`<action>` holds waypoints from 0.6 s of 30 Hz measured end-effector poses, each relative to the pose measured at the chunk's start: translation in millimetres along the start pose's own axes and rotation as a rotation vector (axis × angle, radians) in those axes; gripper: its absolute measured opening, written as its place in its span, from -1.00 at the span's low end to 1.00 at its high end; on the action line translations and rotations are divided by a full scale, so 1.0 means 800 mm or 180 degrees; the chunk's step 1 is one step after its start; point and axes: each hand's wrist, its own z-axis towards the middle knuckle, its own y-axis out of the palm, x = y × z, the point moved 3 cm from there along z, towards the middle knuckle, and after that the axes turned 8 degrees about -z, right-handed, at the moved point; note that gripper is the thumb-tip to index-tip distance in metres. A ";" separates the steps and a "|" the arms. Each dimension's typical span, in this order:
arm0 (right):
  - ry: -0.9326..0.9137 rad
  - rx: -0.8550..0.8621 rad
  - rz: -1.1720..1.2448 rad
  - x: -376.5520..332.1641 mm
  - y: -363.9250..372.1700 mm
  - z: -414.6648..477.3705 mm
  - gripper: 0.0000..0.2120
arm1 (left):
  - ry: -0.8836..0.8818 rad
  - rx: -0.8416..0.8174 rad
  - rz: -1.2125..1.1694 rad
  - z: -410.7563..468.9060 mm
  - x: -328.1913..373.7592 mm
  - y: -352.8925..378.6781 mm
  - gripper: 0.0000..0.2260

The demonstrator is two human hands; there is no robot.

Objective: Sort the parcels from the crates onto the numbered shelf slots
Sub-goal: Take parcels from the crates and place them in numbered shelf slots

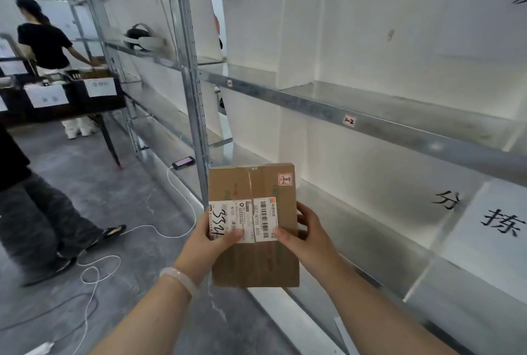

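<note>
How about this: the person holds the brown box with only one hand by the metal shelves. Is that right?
Not quite. The head view shows both hands holding the brown box by the metal shelves: the left hand and the right hand each grip a side.

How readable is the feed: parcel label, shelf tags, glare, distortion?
Head view: wide-angle bend curves the shelf rail; parcel label has legible large print, soft fine print; near shelf tag reads 1-2, far shelf tag blurs; even light, no strong glare.
</note>
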 end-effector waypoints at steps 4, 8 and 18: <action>0.0013 0.0050 0.0007 -0.026 0.056 0.063 -0.17 | -0.0002 -0.0080 -0.0018 0.069 0.017 -0.061 -0.52; 0.0108 0.0171 -0.0028 -0.053 0.105 0.125 -0.21 | -0.0011 -0.0166 -0.0001 0.140 0.033 -0.117 -0.52; 0.0320 0.0236 -0.0080 -0.046 0.138 0.263 -0.20 | -0.0221 -0.0475 0.0127 0.292 0.030 -0.170 -0.36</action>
